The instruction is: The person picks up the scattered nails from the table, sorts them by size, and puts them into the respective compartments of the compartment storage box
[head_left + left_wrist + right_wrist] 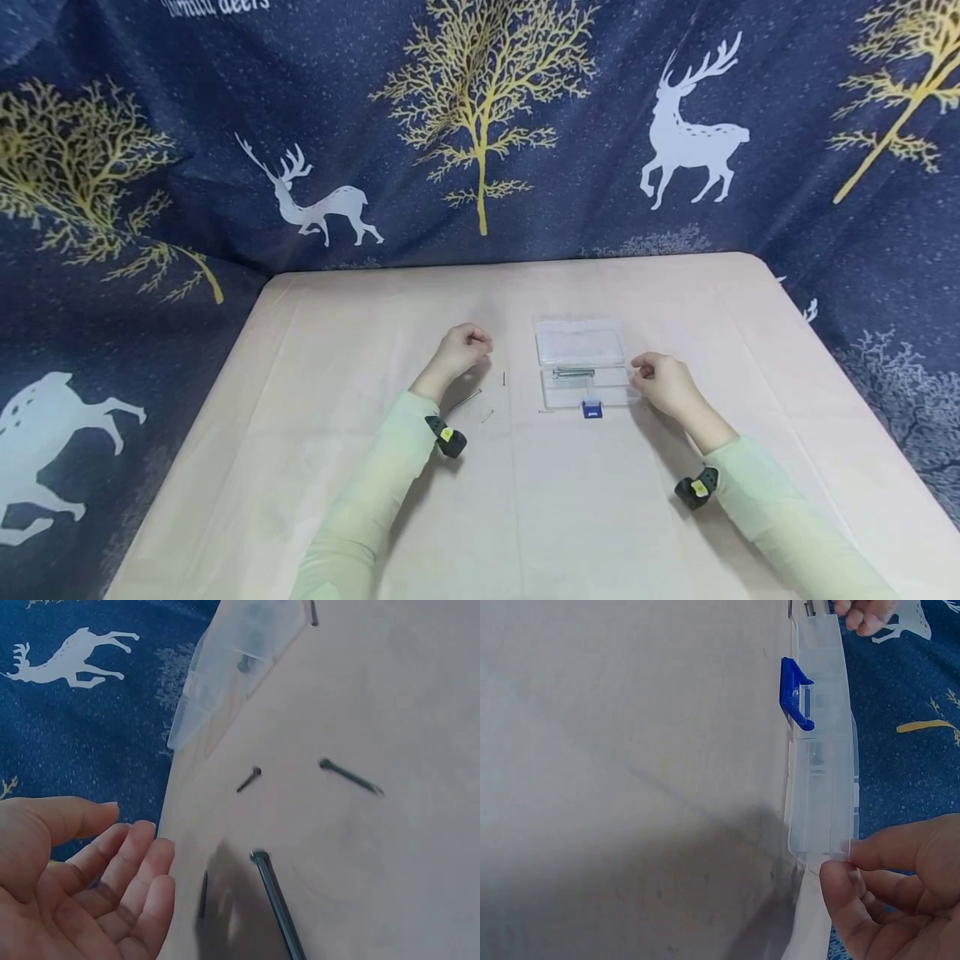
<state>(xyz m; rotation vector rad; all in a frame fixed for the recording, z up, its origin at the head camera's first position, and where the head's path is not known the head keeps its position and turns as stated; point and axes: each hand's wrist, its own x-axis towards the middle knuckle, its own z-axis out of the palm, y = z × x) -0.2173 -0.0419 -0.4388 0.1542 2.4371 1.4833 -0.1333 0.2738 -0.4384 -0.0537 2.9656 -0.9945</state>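
A clear plastic box (558, 395) lies on the table with its lid (580, 342) folded back and a blue latch (592, 409) at its front. Several long nails (573, 373) rest inside it. My right hand (666, 385) holds the box's right edge; in the right wrist view, thumb and fingers (844, 889) pinch a corner. My left hand (459, 350) hovers left of the box, fingers loosely curved and holding nothing. Below and beside it lie loose nails: a long thick one (279, 904), a short one (250, 778) and a medium one (350, 778).
The table (360, 333) has a pale cover. Another small nail (546, 411) lies just in front of the box. A dark blue cloth (525, 167) with deer and trees hangs behind the table's far edge and along its sides.
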